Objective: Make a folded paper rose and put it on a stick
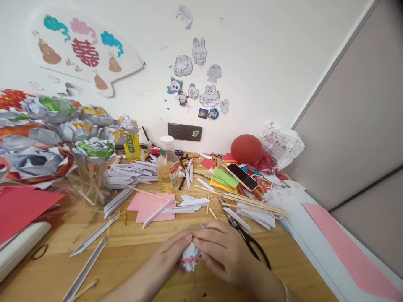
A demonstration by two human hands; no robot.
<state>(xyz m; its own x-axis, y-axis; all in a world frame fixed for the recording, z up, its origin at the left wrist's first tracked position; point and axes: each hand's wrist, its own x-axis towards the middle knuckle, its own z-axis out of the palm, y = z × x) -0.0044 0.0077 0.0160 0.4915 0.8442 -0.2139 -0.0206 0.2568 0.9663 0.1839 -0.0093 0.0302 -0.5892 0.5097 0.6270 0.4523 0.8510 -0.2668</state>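
- My left hand and right hand close together on a small paper bundle, white with pink, near the middle; fingertips pinch its far end.
- I judge this to be pressing or shaping the folds; the next move calls for a light, steady pinch so the layers don't slip.
- The table has bare room left of my hands; its near edge doesn't show.
- Scissors lie just right of my right hand, crowding that side.
- Farther off, pink sheets, folded strips and a bottle limit forward reach; the wall bounds the far side.
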